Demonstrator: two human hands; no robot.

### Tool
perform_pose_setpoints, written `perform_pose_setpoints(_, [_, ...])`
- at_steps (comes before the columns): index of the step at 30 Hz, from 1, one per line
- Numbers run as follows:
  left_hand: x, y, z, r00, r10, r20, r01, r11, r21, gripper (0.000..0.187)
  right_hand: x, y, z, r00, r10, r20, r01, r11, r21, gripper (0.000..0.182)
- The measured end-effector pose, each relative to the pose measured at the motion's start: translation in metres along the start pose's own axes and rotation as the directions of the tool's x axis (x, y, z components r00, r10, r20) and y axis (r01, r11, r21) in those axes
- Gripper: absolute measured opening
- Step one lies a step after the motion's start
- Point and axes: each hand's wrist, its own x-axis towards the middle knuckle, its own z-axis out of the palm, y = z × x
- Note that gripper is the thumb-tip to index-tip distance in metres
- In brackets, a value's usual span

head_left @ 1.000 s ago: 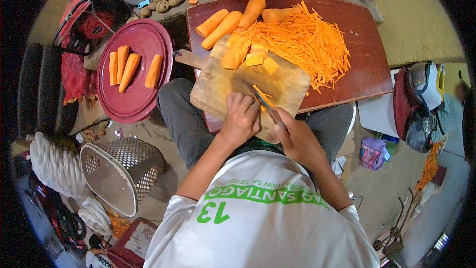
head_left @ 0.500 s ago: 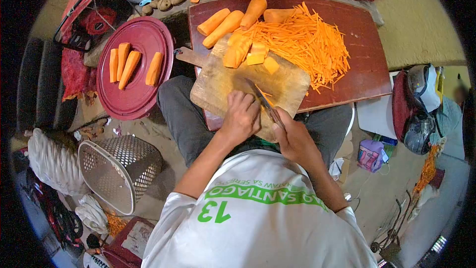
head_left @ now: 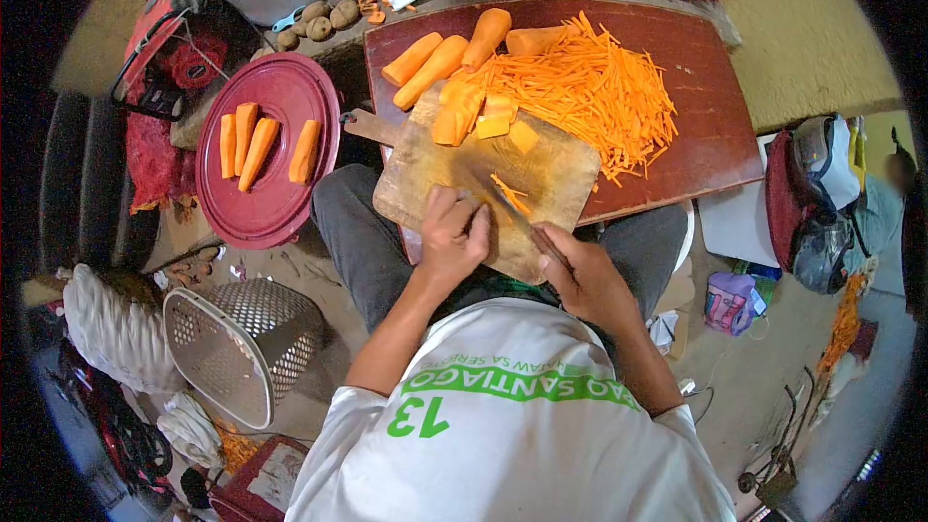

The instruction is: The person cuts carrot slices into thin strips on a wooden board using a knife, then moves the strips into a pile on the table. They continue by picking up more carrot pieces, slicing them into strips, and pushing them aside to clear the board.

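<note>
My right hand (head_left: pixel 588 271) is wrapped round the handle of a knife (head_left: pixel 518 217), its blade pointing away over the wooden cutting board (head_left: pixel 556 159). A few thin carrot strips (head_left: pixel 509 193) lie against the blade's right side. Just left of the knife, my left hand (head_left: pixel 452 230) rests on the board with its fingers curled; what they press on, if anything, is hidden. Carrot slabs (head_left: pixel 456 116) and squared carrot pieces (head_left: pixel 493 126) lie on the board's far part. Beyond it a large heap of carrot strips (head_left: pixel 599 97) spreads out, with whole peeled carrots (head_left: pixel 433 71) beside it.
The board rests partly on a dark red table (head_left: pixel 710 87) and over my lap. On the left a round red lid (head_left: pixel 280 198) bears several carrots (head_left: pixel 258 153). Brown round items (head_left: pixel 319 27) lie behind it. A perforated basket (head_left: pixel 217 358) lies tipped on the floor.
My left hand has shifted slightly left, away from the blade. The knife has tilted rightward a little, and more cut strips show beside it. The whole view has moved slightly.
</note>
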Motion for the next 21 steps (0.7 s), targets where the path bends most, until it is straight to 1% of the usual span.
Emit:
perform_pose_setpoints(2, [0.0, 0.0, -0.007, 0.993, -0.09, -0.077, 0.088, 0.996, -0.032, 0.009, -0.005, -0.008, -0.005, 0.995, 0.052, 0.079, -0.05, 0.998, -0.024, 0.04])
perform_pose_setpoints(3, [0.001, -0.001, -0.013, 0.994, -0.084, -0.067, 0.084, 0.996, -0.002, 0.01, -0.006, -0.011, -0.007, 0.99, 0.077, 0.119, -0.073, 0.997, -0.037, 0.04])
perform_pose_setpoints(5, [0.003, -0.003, -0.024, 0.996, -0.07, -0.047, 0.073, 0.996, 0.06, 0.012, -0.007, -0.006, -0.012, 0.987, 0.102, 0.124, -0.096, 0.994, -0.053, 0.04])
perform_pose_setpoints(6, [0.005, -0.003, -0.027, 0.997, -0.077, -0.022, 0.078, 0.995, 0.06, 0.012, -0.008, -0.003, -0.016, 0.985, 0.113, 0.127, -0.106, 0.992, -0.061, 0.04])
perform_pose_setpoints(9, [0.011, 0.001, -0.027, 0.996, -0.061, 0.072, 0.058, 0.998, 0.04, 0.009, -0.005, 0.006, -0.031, 0.998, 0.057, 0.032, -0.055, 0.996, -0.073, 0.038])
perform_pose_setpoints(10, [0.015, 0.002, -0.026, 0.994, -0.044, 0.098, 0.039, 0.998, 0.053, 0.01, -0.005, 0.002, -0.037, 1.0, 0.031, -0.004, -0.031, 0.994, -0.106, 0.037])
perform_pose_setpoints(12, [0.029, 0.003, -0.018, 0.989, -0.01, 0.148, -0.001, 0.997, 0.074, 0.012, -0.006, 0.008, -0.04, 1.0, 0.008, -0.006, -0.009, 0.993, -0.12, 0.037])
perform_pose_setpoints(15, [0.07, 0.005, -0.004, 0.972, 0.134, 0.19, -0.146, 0.988, 0.051, 0.017, -0.008, 0.012, -0.037, 1.0, 0.013, 0.007, -0.012, 0.985, -0.17, 0.038])
perform_pose_setpoints(16, [0.081, -0.003, 0.002, 0.95, 0.168, 0.264, -0.192, 0.979, 0.067, 0.024, -0.01, 0.011, -0.035, 1.0, 0.023, 0.013, -0.02, 0.982, -0.19, 0.038])
perform_pose_setpoints(19, [0.109, -0.007, 0.021, 0.875, 0.219, 0.431, -0.309, 0.939, 0.15, 0.03, -0.011, 0.009, -0.029, 0.997, 0.059, 0.044, -0.051, 0.983, -0.176, 0.04])
perform_pose_setpoints(20, [0.115, -0.013, 0.027, 0.84, 0.215, 0.498, -0.346, 0.92, 0.186, 0.035, -0.013, 0.01, -0.027, 1.0, 0.026, 0.016, -0.023, 0.985, -0.169, 0.041])
perform_pose_setpoints(21, [0.121, -0.015, 0.032, 0.816, 0.219, 0.534, -0.37, 0.909, 0.192, 0.035, -0.016, 0.012, -0.024, 1.0, -0.006, -0.013, 0.004, 0.986, -0.164, 0.042])
